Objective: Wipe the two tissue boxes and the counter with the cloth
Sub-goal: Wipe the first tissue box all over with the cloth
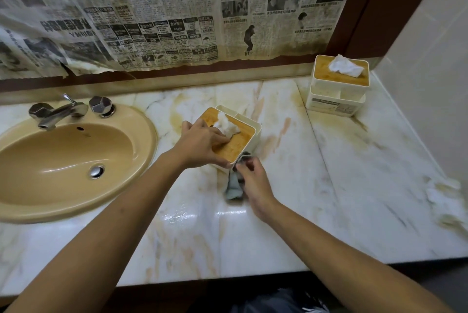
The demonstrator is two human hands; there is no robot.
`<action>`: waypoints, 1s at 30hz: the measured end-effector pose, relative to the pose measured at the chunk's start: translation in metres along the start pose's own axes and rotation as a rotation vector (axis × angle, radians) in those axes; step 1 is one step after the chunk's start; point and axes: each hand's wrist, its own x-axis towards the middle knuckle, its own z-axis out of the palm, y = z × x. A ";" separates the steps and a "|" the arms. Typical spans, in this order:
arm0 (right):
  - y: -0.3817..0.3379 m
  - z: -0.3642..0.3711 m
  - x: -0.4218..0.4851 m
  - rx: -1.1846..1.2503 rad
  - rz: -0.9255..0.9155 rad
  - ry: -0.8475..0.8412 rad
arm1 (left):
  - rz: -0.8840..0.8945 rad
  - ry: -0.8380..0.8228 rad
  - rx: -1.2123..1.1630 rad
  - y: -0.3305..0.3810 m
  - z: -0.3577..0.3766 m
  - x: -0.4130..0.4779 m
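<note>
A long marble counter (354, 186) fills the room's near side, pale with rusty stains and a wet sheen close to the front edge; yellowed newspaper (177, 14) is pasted across the wall behind it; a tan oval sink (141, 120) is set into the counter on the left, with a chrome tap (59, 111) at its back rim. Far off in the right rear corner stands one tissue box (339, 85), white-sided with a wooden lid and a tissue poking up, well apart from both hands. The nearer tissue box (240, 143), same make, sits tilted near the counter's middle, just right of the sink; the person's left hand (202, 145) lies spread over its wooden lid, thumb at the near corner, steadying it. The right hand (253, 181) is closed around a grey cloth (234, 186), bunched and hanging down to the marble; the cloth's upper end is pressed against the box's near corner, touching its white side.
</note>
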 end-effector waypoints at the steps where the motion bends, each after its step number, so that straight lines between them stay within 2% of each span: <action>1: -0.004 -0.001 0.006 0.007 -0.009 0.023 | 0.001 0.002 0.015 0.002 -0.001 0.000; 7: -0.055 -0.020 0.066 -0.008 -0.061 0.225 | -0.011 0.019 0.063 0.006 0.000 -0.005; 12: -0.055 -0.021 0.070 0.013 0.005 0.209 | -0.011 0.005 0.064 0.007 -0.002 -0.005; 19: 0.003 -0.007 0.008 -0.015 0.119 -0.006 | 0.009 -0.002 0.074 0.005 -0.002 -0.004; 25: -0.052 -0.019 0.057 0.039 -0.018 0.191 | 0.006 -0.007 0.075 0.006 -0.004 -0.005; 30: -0.059 -0.017 0.060 0.027 -0.024 0.217 | 0.008 -0.019 0.076 0.007 -0.005 -0.005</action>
